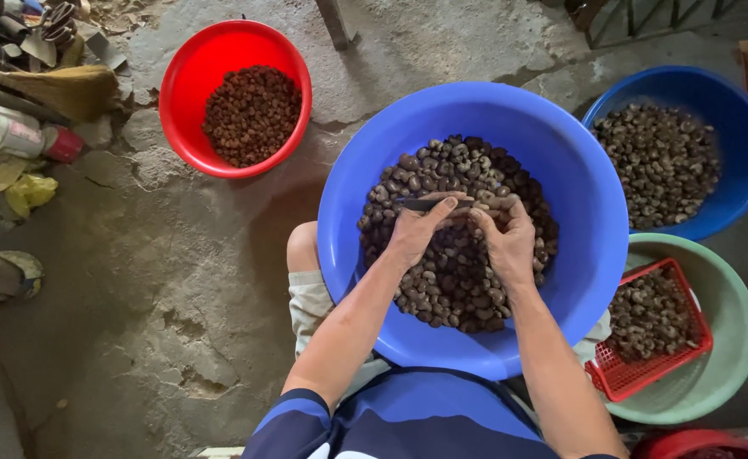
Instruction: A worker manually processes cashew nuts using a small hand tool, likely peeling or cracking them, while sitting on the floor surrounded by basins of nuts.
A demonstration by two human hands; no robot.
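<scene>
The person wears a short-sleeved top in dark navy, crossed by broad bands of brighter blue, with a thin blue stripe edging the sleeve at the left upper arm and a small white patch low at the front. Light beige knee-length shorts show at the left leg; both forearms are bare, without watch or jewellery.

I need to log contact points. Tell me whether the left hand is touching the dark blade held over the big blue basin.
Touching. The head view shows the left hand with its thumb lying along the dark blade, above the nuts in the big blue basin.
</scene>
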